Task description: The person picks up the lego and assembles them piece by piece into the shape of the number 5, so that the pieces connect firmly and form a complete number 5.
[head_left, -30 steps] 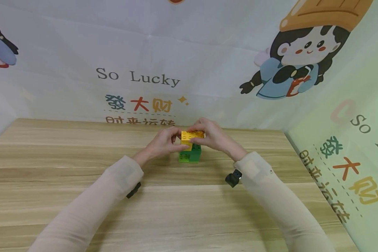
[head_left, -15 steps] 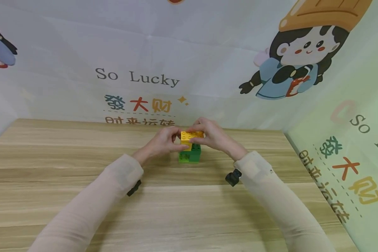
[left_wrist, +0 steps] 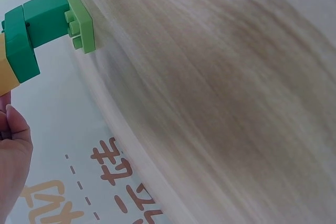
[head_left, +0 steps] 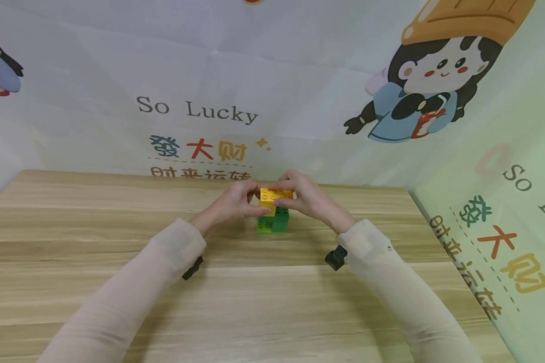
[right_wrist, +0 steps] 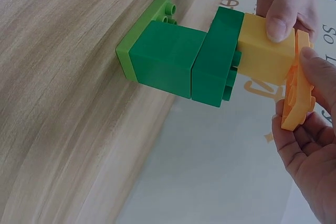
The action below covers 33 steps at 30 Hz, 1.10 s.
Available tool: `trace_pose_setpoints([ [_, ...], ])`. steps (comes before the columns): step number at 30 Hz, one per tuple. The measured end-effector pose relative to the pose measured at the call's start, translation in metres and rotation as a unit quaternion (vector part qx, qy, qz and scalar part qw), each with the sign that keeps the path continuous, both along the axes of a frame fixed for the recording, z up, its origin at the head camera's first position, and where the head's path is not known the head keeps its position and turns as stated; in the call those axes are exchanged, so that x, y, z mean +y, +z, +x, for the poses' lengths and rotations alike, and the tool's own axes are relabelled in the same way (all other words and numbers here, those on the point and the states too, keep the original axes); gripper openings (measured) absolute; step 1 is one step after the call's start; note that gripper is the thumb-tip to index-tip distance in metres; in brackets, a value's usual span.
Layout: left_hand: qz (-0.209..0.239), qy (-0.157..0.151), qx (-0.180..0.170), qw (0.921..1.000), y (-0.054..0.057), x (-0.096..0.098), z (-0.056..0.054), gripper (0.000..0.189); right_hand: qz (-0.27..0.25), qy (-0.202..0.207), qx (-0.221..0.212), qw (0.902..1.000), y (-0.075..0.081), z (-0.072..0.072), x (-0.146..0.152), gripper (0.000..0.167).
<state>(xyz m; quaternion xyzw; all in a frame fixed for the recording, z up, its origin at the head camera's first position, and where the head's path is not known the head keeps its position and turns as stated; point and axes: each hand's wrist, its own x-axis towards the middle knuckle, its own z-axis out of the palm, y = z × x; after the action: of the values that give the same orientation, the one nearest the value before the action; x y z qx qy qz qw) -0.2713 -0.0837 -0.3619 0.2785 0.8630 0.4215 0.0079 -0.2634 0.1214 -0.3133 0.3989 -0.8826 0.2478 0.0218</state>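
A small tower of toy building bricks stands upright near the back of the table. At its foot is a light green flat brick [right_wrist: 126,56], with two dark green bricks [right_wrist: 167,56] [right_wrist: 218,59] stacked over it. A yellow brick [right_wrist: 265,48] sits above them, and a flat orange-yellow brick [head_left: 268,194] tops the tower. My left hand [head_left: 233,202] pinches the yellow brick, its thumb on the near side. With thumb and fingers, my right hand [head_left: 306,195] grips the flat top brick, which overhangs to the right. Whether that brick is fully pressed down I cannot tell.
The wood-grain table [head_left: 263,312] stretches around the tower. Close behind stands a pale printed backdrop [head_left: 209,65], with another printed panel [head_left: 504,242] along the right edge. A small black device [head_left: 336,257] hangs under the right wrist, another [head_left: 193,268] under the left.
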Motion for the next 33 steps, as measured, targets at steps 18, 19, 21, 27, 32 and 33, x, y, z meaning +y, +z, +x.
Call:
trace_pose_setpoints([
  [18,-0.015,0.002,0.007,0.9999,0.0025,0.0009,-0.0019,0.035,0.012,0.011,-0.013,0.9998,0.0000,-0.0025,0.0023,0.034],
  [19,-0.016,0.003,0.005,0.9999,0.0025,0.0009,-0.0019,0.035,0.010,0.012,-0.012,0.9998,-0.0004,-0.0025,0.0025,0.034],
  [21,-0.018,0.005,0.006,0.9998,0.0023,0.0010,-0.0021,0.036,0.006,0.012,-0.013,0.9998,-0.0015,-0.0024,0.0031,0.034],
  [27,-0.017,0.009,0.004,0.9998,0.0014,0.0007,-0.0026,0.034,-0.010,0.008,-0.007,0.9999,-0.0055,-0.0021,0.0036,0.035],
  [32,-0.012,0.011,-0.002,0.9999,0.0018,0.0013,-0.0021,0.034,-0.028,0.013,0.000,0.9995,-0.0082,-0.0021,0.0054,0.036],
  [33,-0.010,0.011,-0.002,0.9999,0.0018,0.0016,-0.0018,0.033,-0.029,0.013,0.000,0.9995,-0.0084,-0.0018,0.0056,0.036],
])
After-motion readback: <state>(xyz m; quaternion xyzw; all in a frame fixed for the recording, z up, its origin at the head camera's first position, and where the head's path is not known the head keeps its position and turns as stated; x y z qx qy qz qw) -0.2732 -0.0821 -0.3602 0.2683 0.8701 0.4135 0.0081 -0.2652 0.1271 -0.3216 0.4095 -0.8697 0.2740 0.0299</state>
